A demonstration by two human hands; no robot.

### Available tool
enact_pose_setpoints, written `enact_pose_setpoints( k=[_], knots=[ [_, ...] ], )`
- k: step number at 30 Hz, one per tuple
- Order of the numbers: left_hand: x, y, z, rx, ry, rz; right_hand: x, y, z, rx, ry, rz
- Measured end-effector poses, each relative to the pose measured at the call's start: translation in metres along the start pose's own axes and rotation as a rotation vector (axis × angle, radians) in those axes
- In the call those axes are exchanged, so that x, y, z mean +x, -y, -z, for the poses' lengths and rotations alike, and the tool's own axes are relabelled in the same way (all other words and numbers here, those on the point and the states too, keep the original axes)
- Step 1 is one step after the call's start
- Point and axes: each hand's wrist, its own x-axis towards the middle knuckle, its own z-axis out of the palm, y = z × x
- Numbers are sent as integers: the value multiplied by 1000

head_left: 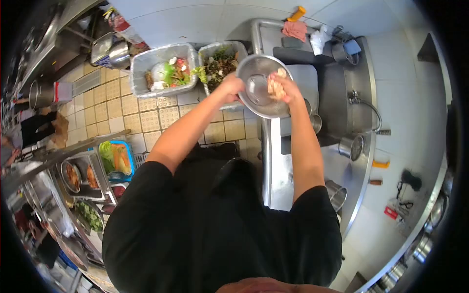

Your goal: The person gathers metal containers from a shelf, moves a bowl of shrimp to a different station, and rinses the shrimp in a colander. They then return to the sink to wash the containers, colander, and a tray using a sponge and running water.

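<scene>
My left hand is closed on the left rim of a round steel bowl. The bowl is held between the green-waste bin and the sink edge, and its inside shows mostly bare metal. Over the bowl's right side, my right hand is closed around a clump of pale, yellowish-pink food pieces. Their exact kind cannot be made out. A grey bin with dark leafy scraps stands just behind my left hand, partly covered by the bowl.
Another lined bin holds vegetable scraps. To the right runs a steel sink with a tap, pots and a pink cloth. Food trays stand at left. Another person is at the far left.
</scene>
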Motion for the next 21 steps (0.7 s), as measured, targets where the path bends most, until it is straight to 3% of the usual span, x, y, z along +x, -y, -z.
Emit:
enact_pose_setpoints(
  k=[2,4,5,6,7,8,9,11,12,14,15,17,18,20,21],
  knots=[
    [9,0,34,-37,-19,-134,11,27,-8,213,101,129],
    [-6,-20,66,4,-106,-235,-3,85,-29,230,211,323],
    [-6,-27,90,25,-165,-212,-24,125,-59,220,-120,395],
    [-1,-29,122,42,-179,-215,-59,167,-82,109,52,525],
    [-7,-32,144,34,-217,-307,-67,201,-80,-37,-133,666],
    [-32,-49,148,16,-258,-280,-101,234,-112,-270,-393,798],
    [-34,-44,174,49,-294,-298,-126,256,-130,-348,-387,972],
    [-46,-38,211,49,-375,-321,-191,284,-162,-660,355,1011],
    [-61,-34,218,17,-419,-325,-201,286,-171,-775,346,995],
    [-74,-10,241,-8,-513,-331,-146,243,-181,-1057,-235,1431],
    [-79,5,254,-39,-528,-334,-79,172,-185,-1154,-885,1821],
    [-82,39,280,-99,-571,-349,17,44,-164,-1205,-916,1381],
    [-86,49,289,-98,-577,-269,97,-58,-124,-1144,-979,1057],
    [-107,58,285,-85,-611,-193,165,-251,-48,-1125,-559,484],
    [-108,50,275,-82,-627,-195,142,-245,-63,-1013,-687,334]
  ],
)
